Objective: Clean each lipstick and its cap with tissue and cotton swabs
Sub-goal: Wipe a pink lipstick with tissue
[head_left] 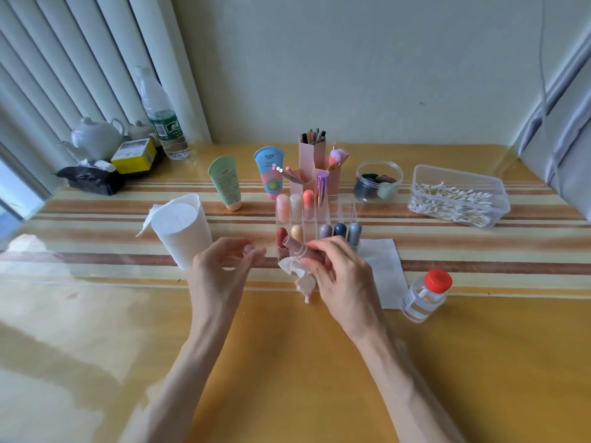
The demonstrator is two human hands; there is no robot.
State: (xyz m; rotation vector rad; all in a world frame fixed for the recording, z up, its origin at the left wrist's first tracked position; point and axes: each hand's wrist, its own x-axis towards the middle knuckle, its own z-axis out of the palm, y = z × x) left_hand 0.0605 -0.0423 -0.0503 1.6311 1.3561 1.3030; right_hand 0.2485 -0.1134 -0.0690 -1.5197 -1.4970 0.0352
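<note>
Lipstick (299, 249) is in our right hand (339, 270), over the middle of the bench (287, 362), just in front of the near side of the clear rack (348, 212). It is brownish pink and it lies tilted, with its open end pointing up and to the left. The grip of our right hand is clamped on the lipstick, and a crumpled tissue (295, 273) hangs under the same fingers. Our left hand (224, 266) is close by on the left, not touching the lipstick. Its thumb and fingertips are drawn near each other, but it is blurry, so we cannot tell if that grip holds anything. More lipsticks stand upright in the rack. A flat tissue sheet (383, 266) lies on the bench to the right of the rack, partly under our right hand. A small bottle with a red cap (427, 295) stands at the sheet's right side. A white tissue roll (184, 231) stands left of the rack. A clear box of cotton swabs (457, 196) sits toward the far right corner. A white teapot (96, 139) sits at the far left corner.
</note>
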